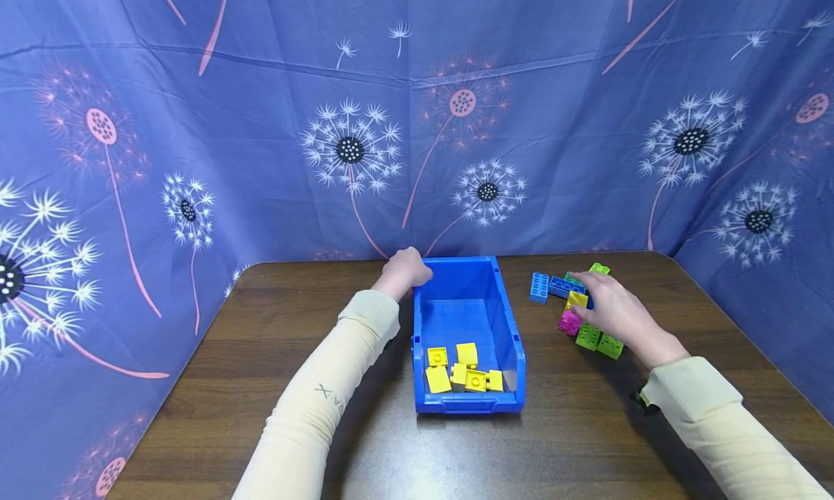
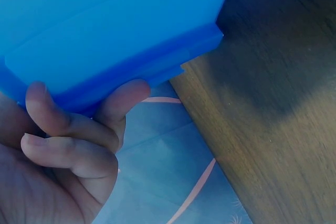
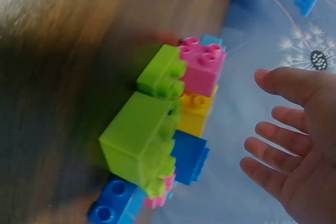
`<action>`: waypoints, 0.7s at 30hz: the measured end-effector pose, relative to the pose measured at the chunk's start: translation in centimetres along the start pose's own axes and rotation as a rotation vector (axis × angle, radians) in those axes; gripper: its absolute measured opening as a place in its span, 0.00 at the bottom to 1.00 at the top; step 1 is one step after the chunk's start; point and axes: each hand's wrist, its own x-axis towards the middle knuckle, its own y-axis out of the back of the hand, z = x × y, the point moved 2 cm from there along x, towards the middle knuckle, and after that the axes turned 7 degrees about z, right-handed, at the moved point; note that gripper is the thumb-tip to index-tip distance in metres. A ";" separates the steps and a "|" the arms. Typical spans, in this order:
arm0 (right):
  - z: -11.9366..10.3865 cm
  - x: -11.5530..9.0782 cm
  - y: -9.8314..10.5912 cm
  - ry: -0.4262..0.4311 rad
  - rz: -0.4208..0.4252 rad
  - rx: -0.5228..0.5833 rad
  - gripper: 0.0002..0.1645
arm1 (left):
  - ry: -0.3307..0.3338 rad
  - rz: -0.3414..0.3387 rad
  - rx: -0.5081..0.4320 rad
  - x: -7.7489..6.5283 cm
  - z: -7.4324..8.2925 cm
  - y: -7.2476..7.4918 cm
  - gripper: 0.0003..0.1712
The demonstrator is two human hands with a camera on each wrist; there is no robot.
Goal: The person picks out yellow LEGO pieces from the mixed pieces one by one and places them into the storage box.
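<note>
At the back left corner of a blue plastic bin [image 1: 458, 278], my left hand [image 1: 405, 268] grips the rim. The left wrist view has its curled fingers [image 2: 126, 100] on the bin's edge. Several yellow toy bricks [image 1: 438, 380] lie inside, near the bin's low front. On the right, my right hand [image 1: 615, 308] hovers over a pile of building bricks, fingers spread and holding nothing. Around and below it are a yellow brick [image 1: 576, 300], a magenta brick [image 1: 570, 323], green bricks [image 1: 588, 336] and blue bricks [image 1: 538, 287]. The hand hides part of the pile.
A brown wooden table [image 1: 274, 341] carries everything. Behind it hangs a blue curtain [image 1: 260, 124] with a dandelion pattern, close to the table's back edge. The bin stands to the left of the loose bricks.
</note>
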 end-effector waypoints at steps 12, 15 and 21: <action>1.8 0.6 -1.9 -0.036 -0.038 -0.020 0.36 | -0.007 0.011 -0.002 -0.2 0.0 0.0 0.13; 2.1 0.8 -2.3 -0.056 -0.066 -0.024 0.35 | -0.011 0.019 -0.005 -0.2 0.0 0.0 0.13; 2.5 1.1 -2.8 -0.069 -0.093 -0.027 0.32 | -0.012 0.024 0.007 -0.2 0.0 0.1 0.12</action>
